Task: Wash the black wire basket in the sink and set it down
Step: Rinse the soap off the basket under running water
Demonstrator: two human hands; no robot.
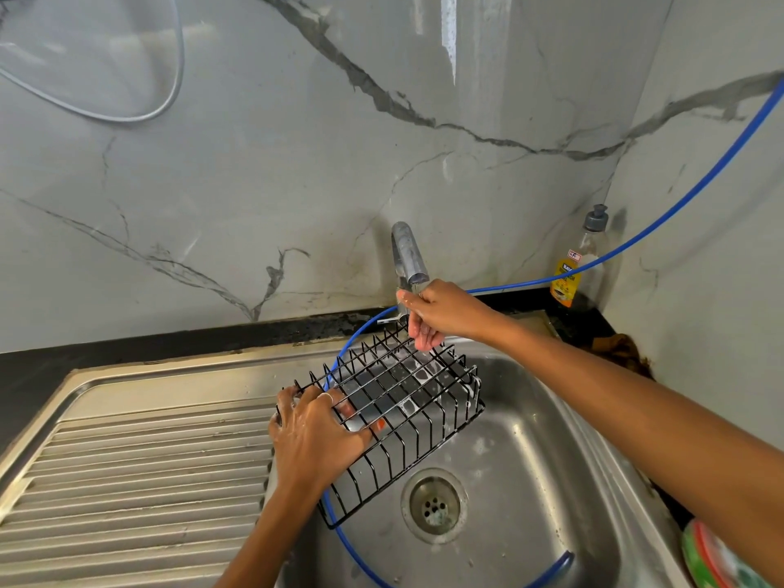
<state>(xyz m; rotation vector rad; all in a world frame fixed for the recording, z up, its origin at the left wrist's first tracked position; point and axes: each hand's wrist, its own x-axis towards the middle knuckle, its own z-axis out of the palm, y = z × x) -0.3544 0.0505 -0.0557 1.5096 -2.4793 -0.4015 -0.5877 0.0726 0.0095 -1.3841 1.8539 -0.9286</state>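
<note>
the black wire basket (396, 411) is held tilted over the sink (530, 439) by the left hand (316, 432), fingers closed round its near wires. the right hand (441, 314), loosely curled and empty, is kept under the tap (407, 254) above it. rinsing seems underway; next, the soap film should be flushed off.

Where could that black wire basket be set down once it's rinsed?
The ribbed draining board, left of the sink bowl, looks bare and widest. The bowl is crowded: the basket, held by the left hand, a blue hose and the drain. The right hand is under the tap. The back right corner holds a soap bottle.
</note>
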